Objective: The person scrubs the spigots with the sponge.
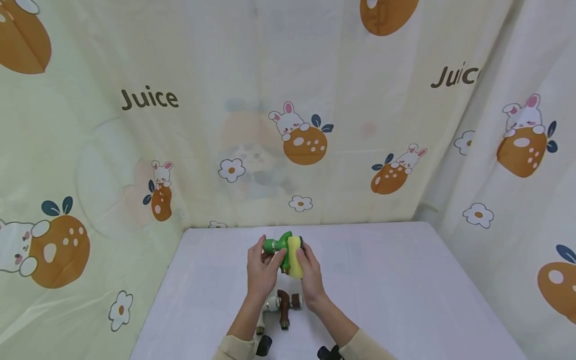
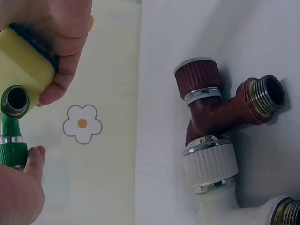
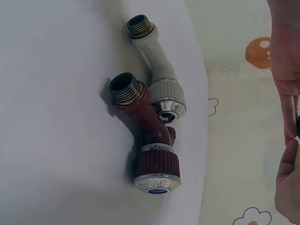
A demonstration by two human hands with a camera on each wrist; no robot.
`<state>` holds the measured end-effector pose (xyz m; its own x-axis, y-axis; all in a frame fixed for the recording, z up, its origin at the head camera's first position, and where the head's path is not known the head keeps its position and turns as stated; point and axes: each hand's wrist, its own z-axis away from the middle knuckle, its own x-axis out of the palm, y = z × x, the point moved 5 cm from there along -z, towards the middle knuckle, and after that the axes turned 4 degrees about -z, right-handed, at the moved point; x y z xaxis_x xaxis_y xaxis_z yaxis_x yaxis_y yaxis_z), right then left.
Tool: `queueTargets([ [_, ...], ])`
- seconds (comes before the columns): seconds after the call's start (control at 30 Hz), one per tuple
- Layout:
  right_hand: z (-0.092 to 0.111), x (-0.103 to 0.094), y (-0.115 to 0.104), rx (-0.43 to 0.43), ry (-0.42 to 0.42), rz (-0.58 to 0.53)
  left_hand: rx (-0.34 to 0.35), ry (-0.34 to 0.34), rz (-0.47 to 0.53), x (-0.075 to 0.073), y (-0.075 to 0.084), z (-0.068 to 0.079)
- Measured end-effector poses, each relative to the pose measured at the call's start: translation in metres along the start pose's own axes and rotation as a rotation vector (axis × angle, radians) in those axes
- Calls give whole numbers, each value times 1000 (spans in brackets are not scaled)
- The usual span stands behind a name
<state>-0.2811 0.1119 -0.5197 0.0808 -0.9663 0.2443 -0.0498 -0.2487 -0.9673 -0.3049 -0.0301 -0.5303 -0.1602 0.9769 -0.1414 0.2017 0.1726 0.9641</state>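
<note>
Over the table, my left hand grips a green angle valve by its ribbed knob end, thumb on the near side. My right hand holds a yellow sponge with a dark scouring side, its yellow face against the valve body. In the left wrist view, the valve's threaded opening overlaps the sponge. Below the hands lie a dark red-brown valve and a white valve, side by side. The right wrist view catches only an edge of the sponge.
A white-covered table extends around the hands. Behind it hangs a cream curtain printed with oranges and rabbits. Black objects show near both forearms at the bottom of the head view.
</note>
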Motion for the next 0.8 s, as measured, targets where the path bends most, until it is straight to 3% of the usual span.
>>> queueTargets([
  [0.17,-3,-1,7,-17,-3,43,-27,49,-117,-3,-1,0],
  [0.33,-8,-3,22,-55,-19,52,-42,38,-197,-6,0,0],
  [0.47,-8,-2,23,-107,-10,87,-52,-6,-183,-7,0,-1],
  [0.6,-5,-1,21,-147,-12,136,-91,-82,-96,-6,-2,-2],
  [0.8,-5,2,21,-135,-37,125,-165,-171,2,-3,-7,-1],
])
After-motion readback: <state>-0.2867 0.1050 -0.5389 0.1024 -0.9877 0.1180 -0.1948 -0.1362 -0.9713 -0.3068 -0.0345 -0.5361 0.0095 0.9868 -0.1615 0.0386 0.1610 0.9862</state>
